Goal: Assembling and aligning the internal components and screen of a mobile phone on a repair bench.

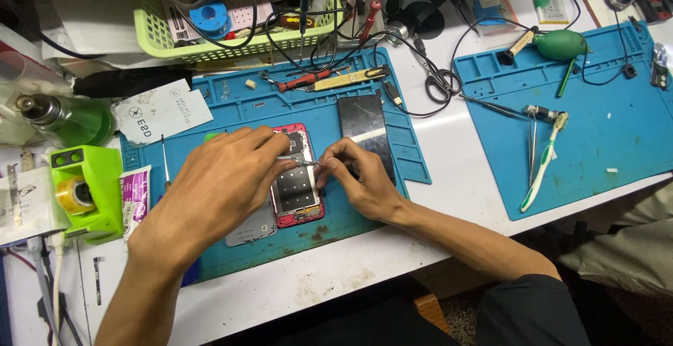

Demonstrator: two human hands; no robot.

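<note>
The opened red-framed phone (pixel 298 192) lay face down on the blue work mat (pixel 238 248), near its front edge, with a grey back cover (pixel 254 228) tucked just beside it at the left. The left hand (pixel 217 188) rested over the phone's left side, its fingers pinched on a slim metal tool (pixel 294 159) held across the phone's upper part. The right hand (pixel 357 178) met it from the right, fingertips closed around the tool's tip. A dark screen panel (pixel 364 132) lay just behind the right hand. Scissors (pixel 438 79) sat on the white bench (pixel 456 178) between the two mats.
</note>
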